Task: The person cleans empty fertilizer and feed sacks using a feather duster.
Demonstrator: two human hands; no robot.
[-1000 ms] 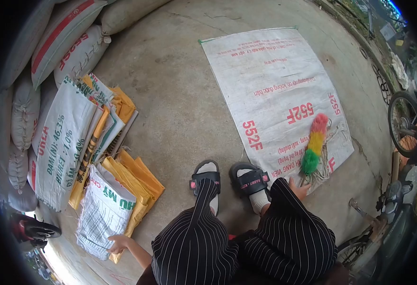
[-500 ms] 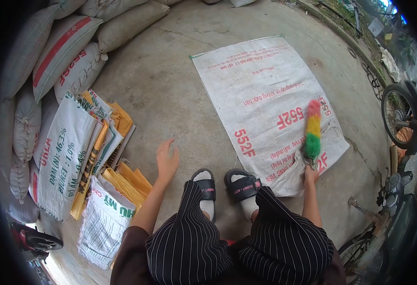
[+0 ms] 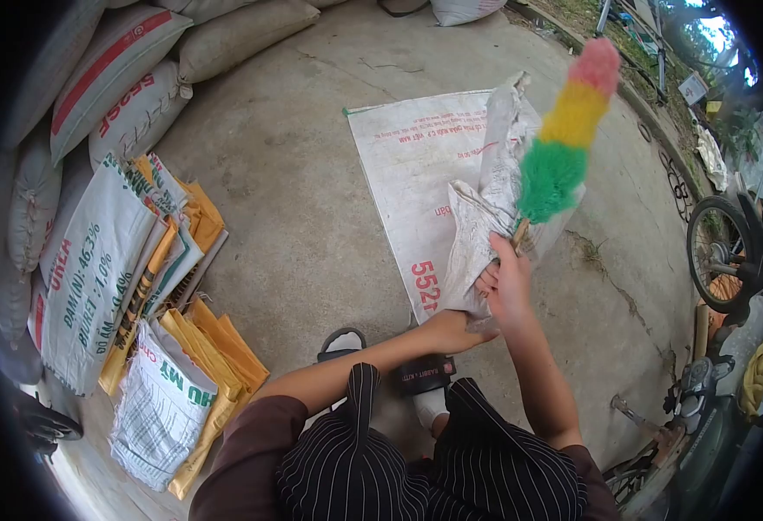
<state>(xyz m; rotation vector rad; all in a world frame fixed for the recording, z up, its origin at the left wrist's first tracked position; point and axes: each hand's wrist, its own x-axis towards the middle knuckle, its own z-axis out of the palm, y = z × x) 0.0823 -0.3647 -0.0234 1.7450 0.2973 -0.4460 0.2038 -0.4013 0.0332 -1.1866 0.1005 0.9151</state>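
My right hand (image 3: 510, 286) is closed round the handle of a fluffy duster (image 3: 564, 143) coloured pink, yellow and green, which points up and away. Its fingers also press against a raised fold of the white woven sack (image 3: 390, 165) with red print. The sack lies on the concrete, its right side lifted and folded over toward the middle. Low at the sack's near edge, my left hand (image 3: 461, 333) reaches across under my right wrist. Pale sack material shows at its fingers, which are partly hidden but look closed on it.
Folded sacks (image 3: 95, 278) with green print and yellow sacks (image 3: 229, 347) lie stacked on the left. Filled sacks (image 3: 121, 61) are piled behind them. A bicycle wheel (image 3: 720, 252) and a parked motorbike (image 3: 711, 434) stand on the right. My sandalled feet (image 3: 425, 375) are near the sack.
The sack lay flat and now its right side is folded up and leftward. The duster has risen with my right hand. My left hand, open and apart before, has moved right to the sack.
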